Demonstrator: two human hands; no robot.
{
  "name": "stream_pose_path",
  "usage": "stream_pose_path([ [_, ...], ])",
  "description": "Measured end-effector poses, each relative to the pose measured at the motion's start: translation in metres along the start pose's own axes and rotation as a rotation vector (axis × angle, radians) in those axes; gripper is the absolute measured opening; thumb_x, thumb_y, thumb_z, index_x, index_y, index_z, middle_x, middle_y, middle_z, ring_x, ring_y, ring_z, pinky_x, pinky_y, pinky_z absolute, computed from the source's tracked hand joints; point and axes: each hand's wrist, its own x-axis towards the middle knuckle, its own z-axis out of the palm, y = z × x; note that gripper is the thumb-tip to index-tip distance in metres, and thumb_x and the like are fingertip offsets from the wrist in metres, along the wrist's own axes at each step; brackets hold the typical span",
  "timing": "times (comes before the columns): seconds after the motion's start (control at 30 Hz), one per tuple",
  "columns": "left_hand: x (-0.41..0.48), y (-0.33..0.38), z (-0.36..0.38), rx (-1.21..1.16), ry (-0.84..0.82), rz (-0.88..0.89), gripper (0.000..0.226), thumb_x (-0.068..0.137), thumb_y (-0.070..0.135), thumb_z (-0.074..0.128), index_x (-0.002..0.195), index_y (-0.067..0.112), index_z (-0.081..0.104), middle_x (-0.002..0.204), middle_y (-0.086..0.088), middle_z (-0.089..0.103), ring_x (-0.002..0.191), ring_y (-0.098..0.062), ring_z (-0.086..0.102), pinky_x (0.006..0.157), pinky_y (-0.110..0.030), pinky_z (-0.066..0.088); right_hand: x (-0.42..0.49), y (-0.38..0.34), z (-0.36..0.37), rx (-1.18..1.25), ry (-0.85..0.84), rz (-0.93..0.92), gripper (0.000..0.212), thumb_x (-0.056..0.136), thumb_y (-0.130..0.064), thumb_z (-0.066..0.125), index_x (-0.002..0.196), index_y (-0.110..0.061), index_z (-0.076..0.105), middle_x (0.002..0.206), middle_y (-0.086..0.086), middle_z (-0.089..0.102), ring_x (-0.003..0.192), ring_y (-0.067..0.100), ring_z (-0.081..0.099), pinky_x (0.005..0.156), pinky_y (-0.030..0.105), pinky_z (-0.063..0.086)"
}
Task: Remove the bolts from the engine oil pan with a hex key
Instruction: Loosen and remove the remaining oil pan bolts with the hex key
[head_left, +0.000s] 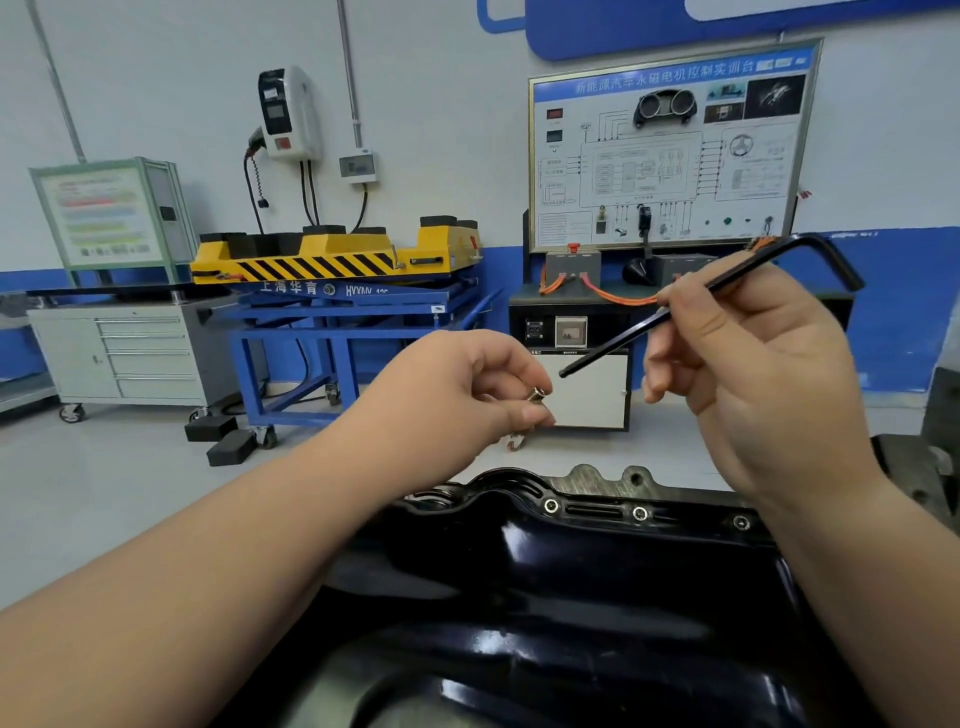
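From the head view, your left hand (467, 395) is raised above the pan, its grip closed to a narrow pinch on a small silver bolt (535, 393) between thumb and fingertips. At 3 o'clock from it, your right hand (753, 374) has its grip curled round the long shaft of the black L-shaped steel hex key (727, 280). The key's working tip points toward 8 o'clock, near the bolt but apart from it, and its bent end sits up at 2 o'clock. Below both hands lies the glossy black pressed-steel engine oil pan (571, 571). Along its far flange, from 12 to 2 o'clock, three socket-head bolts are seated: one (551, 505), a second (640, 513), a third (741, 522). By my reading, you are between bolts, with one out and in hand. Next you will likely need to put that bolt aside, then lower the key tip squarely into the nearest seated socket before turning.
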Motion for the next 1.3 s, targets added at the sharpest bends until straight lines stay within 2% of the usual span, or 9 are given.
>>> stream_pose_path([
  [0.17,0.000,-0.001,0.001,-0.024,-0.006,-0.003,0.018,0.081,0.013,0.070,0.075,0.027,0.062,0.077,0.000,0.074,0.080,-0.024,0.069,0.075,-0.049,0.055,-0.004,0.004,0.004,-0.026,-0.079,0.021,0.009,0.082,-0.019,0.059,0.075,-0.018,0.063,0.055,0.001,0.060,0.041,0.018,0.051,0.043,0.022,0.044],
  [0.23,0.001,-0.003,0.001,-0.035,-0.022,-0.009,0.019,0.081,0.011,0.069,0.074,0.027,0.061,0.077,-0.001,0.074,0.079,-0.023,0.070,0.072,-0.044,0.057,-0.004,0.003,0.004,-0.028,-0.088,0.026,0.011,0.082,-0.019,0.060,0.072,-0.022,0.065,0.056,0.001,0.060,0.041,0.019,0.051,0.043,0.022,0.044],
  [0.37,0.002,-0.005,0.000,-0.060,-0.045,0.002,0.018,0.081,0.008,0.069,0.076,0.023,0.061,0.079,-0.004,0.074,0.074,-0.016,0.070,0.061,-0.025,0.056,-0.004,0.003,0.003,-0.051,-0.079,0.027,0.008,0.083,-0.018,0.059,0.076,-0.017,0.063,0.055,0.000,0.060,0.040,0.017,0.050,0.043,0.020,0.044],
  [0.57,0.002,-0.006,-0.001,-0.078,-0.070,0.005,0.017,0.081,0.008,0.068,0.075,0.022,0.060,0.080,-0.005,0.074,0.074,-0.017,0.071,0.058,-0.021,0.055,-0.005,0.002,0.005,-0.076,-0.088,0.029,0.007,0.083,-0.017,0.058,0.077,-0.015,0.061,0.055,0.001,0.060,0.040,0.018,0.050,0.043,0.021,0.044],
  [0.67,0.001,-0.007,-0.001,-0.102,-0.071,0.008,0.015,0.081,0.007,0.068,0.076,0.018,0.060,0.079,-0.007,0.074,0.070,-0.015,0.071,0.056,-0.020,0.054,-0.006,0.001,0.005,-0.170,-0.109,0.005,0.010,0.085,-0.018,0.055,0.078,-0.013,0.061,0.057,0.004,0.061,0.042,0.018,0.052,0.045,0.023,0.045],
  [0.77,0.001,-0.006,-0.002,-0.067,-0.056,0.017,0.016,0.081,0.007,0.068,0.075,0.019,0.060,0.076,-0.004,0.074,0.068,-0.012,0.071,0.053,-0.018,0.052,-0.007,0.001,0.007,-0.257,-0.127,-0.003,0.017,0.088,-0.021,0.053,0.078,-0.012,0.063,0.061,0.006,0.064,0.045,0.017,0.055,0.047,0.024,0.047],
  [1.0,-0.001,-0.004,-0.001,-0.005,-0.009,0.055,0.022,0.080,0.006,0.069,0.072,0.024,0.059,0.069,0.004,0.073,0.059,-0.006,0.068,0.048,-0.008,0.040,-0.008,0.002,0.010,-0.203,-0.121,0.038,0.018,0.087,-0.021,0.052,0.077,-0.008,0.060,0.061,0.011,0.066,0.051,0.023,0.065,0.049,0.027,0.053],
  [1.17,0.002,-0.006,-0.005,-0.003,-0.022,0.040,0.023,0.082,0.005,0.067,0.073,0.024,0.059,0.068,0.006,0.072,0.059,-0.006,0.068,0.045,-0.008,0.038,-0.008,0.000,0.014,-0.203,-0.140,0.084,0.020,0.084,-0.024,0.056,0.077,-0.005,0.058,0.061,0.012,0.066,0.053,0.025,0.067,0.053,0.030,0.056],
  [1.3,0.005,-0.012,-0.010,0.070,-0.110,0.013,0.019,0.081,0.008,0.069,0.078,0.024,0.059,0.071,0.004,0.073,0.064,-0.007,0.069,0.053,-0.018,0.052,0.000,-0.003,0.021,-0.281,-0.202,0.150,0.020,0.081,-0.023,0.055,0.076,-0.004,0.059,0.058,0.013,0.065,0.050,0.024,0.065,0.051,0.030,0.056],
])
